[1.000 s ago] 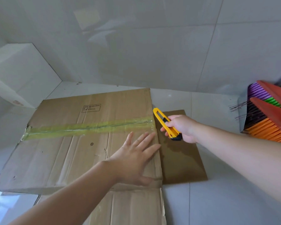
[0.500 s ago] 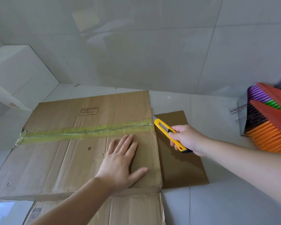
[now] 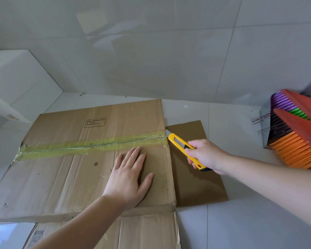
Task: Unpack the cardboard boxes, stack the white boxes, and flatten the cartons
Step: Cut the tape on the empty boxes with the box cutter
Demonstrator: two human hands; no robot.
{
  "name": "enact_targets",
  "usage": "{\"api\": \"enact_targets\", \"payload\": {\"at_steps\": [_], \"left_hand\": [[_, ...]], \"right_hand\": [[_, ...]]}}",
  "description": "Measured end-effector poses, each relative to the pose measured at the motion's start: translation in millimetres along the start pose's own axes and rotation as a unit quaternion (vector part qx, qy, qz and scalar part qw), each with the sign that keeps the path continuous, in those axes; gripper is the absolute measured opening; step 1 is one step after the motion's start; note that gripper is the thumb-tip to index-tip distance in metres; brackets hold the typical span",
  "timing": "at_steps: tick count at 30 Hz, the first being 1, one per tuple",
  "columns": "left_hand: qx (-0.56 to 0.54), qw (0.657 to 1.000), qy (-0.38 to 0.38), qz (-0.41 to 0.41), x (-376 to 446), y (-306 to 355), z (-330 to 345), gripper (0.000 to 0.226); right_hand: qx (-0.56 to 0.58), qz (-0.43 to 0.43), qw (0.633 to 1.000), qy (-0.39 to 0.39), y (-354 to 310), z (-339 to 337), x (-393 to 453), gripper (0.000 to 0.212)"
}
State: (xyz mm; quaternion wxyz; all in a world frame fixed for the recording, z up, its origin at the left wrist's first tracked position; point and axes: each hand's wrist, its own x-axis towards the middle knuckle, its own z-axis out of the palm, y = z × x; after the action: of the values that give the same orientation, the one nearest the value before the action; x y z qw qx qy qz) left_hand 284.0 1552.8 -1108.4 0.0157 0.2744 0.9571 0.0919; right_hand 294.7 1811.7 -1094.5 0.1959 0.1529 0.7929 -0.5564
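flatly, creased corrugated carton (image 3: 75,169), sealed by glossy yellowed tape (image 3: 90,145), is pressed by left hand (image 3: 128,178), fingers spread; yellow plastic knife (image 3: 180,146) is gripped by right hand (image 3: 207,156); printed label unreadable.

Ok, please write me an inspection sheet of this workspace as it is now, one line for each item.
Surface: pale tiled floor.
Job's things: taped carton, tape strip uncut; white box at far left.
Clutter: flat cardboard sheet; brooms at right.
Grippers: left hand flat on carton; right hand grips yellow utility knife, blade at tape's end.
Cables: nothing seen.
Surroundings: tiled wall.
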Motion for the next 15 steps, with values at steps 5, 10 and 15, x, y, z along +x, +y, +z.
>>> {"api": "enact_targets", "payload": {"at_steps": [5,10,15], "left_hand": [[-0.003,1.0,0.009,-0.004,-2,0,0,0.075],[-0.003,1.0,0.011,-0.004,-3,1,1,0.075],[-0.002,1.0,0.021,-0.008,-1,0,1,0.073]], "right_hand": [[0.044,0.003,0.999,0.002,4,8,-10,0.019],[0.062,0.021,0.998,-0.003,-2,8,-14,0.017],[0.079,0.025,0.997,-0.005,-5,8,-14,0.017]]}}
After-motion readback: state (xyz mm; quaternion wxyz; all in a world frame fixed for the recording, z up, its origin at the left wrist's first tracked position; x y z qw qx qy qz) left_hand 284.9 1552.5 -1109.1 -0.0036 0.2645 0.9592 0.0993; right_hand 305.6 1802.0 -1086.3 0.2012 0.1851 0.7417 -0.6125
